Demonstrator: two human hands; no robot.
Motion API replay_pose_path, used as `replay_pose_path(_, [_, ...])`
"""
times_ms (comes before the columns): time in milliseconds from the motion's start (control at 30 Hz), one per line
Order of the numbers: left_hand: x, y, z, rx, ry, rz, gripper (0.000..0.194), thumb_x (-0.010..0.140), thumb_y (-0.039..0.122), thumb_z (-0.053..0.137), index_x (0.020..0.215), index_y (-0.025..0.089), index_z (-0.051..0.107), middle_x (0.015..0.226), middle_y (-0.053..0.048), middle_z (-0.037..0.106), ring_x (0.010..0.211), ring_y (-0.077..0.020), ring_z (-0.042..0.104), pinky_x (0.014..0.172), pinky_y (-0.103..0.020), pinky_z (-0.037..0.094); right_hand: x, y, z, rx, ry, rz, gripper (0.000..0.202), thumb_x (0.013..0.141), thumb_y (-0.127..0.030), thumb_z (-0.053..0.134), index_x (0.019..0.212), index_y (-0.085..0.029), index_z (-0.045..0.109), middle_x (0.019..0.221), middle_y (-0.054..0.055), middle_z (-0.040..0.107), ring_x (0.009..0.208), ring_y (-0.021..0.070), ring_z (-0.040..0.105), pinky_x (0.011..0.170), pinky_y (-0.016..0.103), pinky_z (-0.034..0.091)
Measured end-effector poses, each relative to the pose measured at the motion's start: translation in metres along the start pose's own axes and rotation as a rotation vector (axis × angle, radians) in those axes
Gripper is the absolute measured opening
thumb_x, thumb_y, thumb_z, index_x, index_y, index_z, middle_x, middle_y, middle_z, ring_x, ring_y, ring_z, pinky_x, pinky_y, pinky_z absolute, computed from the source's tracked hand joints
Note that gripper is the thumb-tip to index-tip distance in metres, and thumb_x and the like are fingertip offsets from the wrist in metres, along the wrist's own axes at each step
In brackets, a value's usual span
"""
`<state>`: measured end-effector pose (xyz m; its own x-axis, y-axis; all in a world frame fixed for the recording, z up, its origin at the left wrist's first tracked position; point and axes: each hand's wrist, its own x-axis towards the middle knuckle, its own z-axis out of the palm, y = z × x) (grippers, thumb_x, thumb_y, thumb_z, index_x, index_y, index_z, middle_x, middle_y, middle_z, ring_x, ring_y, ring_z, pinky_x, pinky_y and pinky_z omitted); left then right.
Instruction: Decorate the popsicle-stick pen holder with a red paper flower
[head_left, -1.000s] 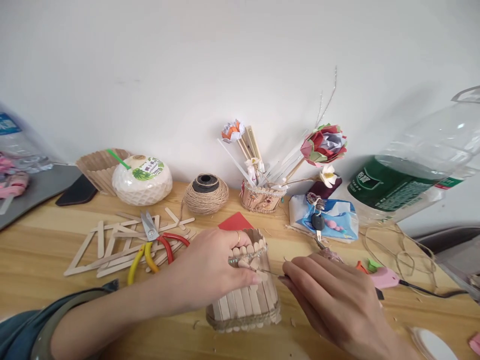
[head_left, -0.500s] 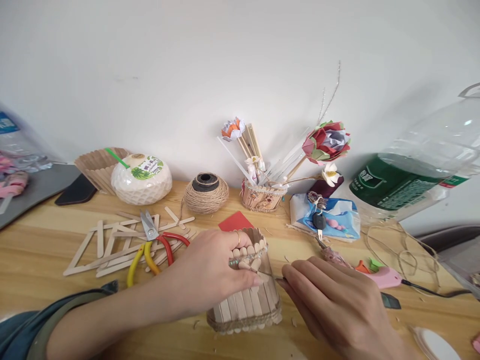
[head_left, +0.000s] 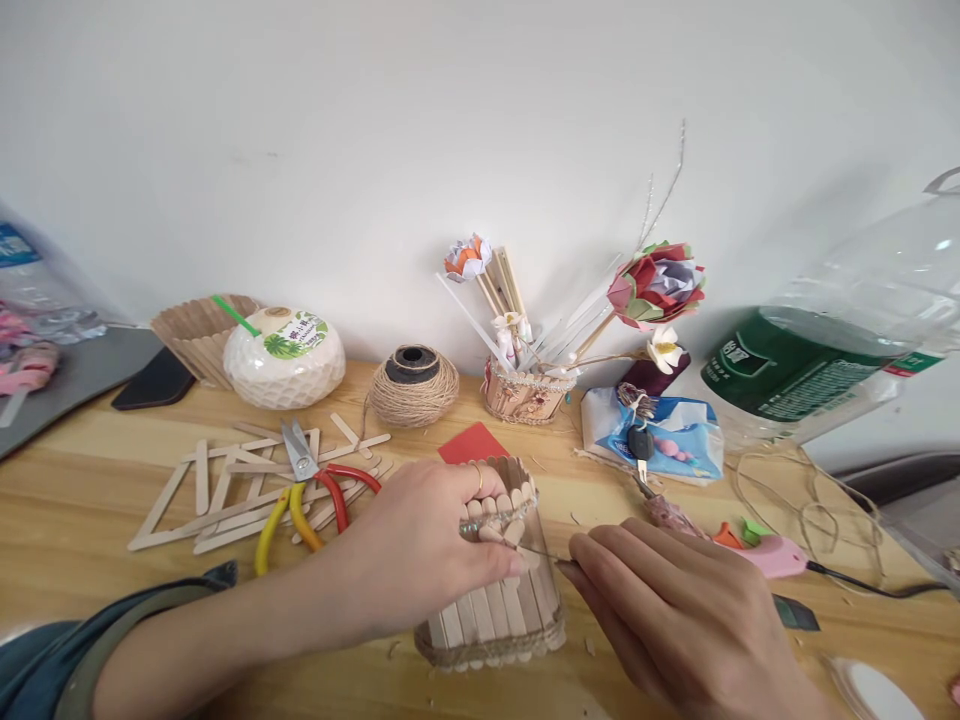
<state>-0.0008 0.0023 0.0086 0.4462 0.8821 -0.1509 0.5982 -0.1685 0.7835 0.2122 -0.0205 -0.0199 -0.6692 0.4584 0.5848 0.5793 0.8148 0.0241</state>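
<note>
A craft-stick basket rests on a wooden tabletop, its beaded rim gripped between the thumb and curled fingers of the left hand. The right hand, fingers together, pinches a thin strand; too hard a tug could dislodge rounded wooden pieces beside the left thumb.

Looks like a craft corner, probably in a home. Shows a wooden table against a plain white wall, strewn with flat wooden sticks, scissors, twine and a pink corded tool, alongside paper flowers, a coconut with a straw and a large bottle.
</note>
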Motion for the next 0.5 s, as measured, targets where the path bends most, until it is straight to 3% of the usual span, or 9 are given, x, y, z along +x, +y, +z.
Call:
replay_pose_path(267, [-0.001,0.002,0.001,0.036,0.001,-0.004,0.015,0.073,0.034,0.062,0.072,0.019,0.06,0.07,0.003,0.062,0.067,-0.016,0.053,0.06,-0.025,0.038,0.0,0.002,-0.003,0.121,-0.107,0.064,0.021,0.089,-0.003,0.042,0.082,-0.014,0.058,0.059,0.0,0.053,0.051,0.0128,0.045,0.047,0.028,0.027])
replay_pose_path(500, [-0.002,0.006,0.004,0.034,0.018,-0.007,0.018,0.072,0.029,0.061,0.063,0.018,0.05,0.064,0.005,0.054,0.061,-0.0126,0.046,0.056,-0.024,0.031,0.002,0.001,-0.011,0.067,-0.166,0.048,0.028,0.087,0.0,0.037,0.071,-0.018,0.052,0.058,-0.002,0.051,0.049,0.0132,0.039,0.047,0.029,0.025])
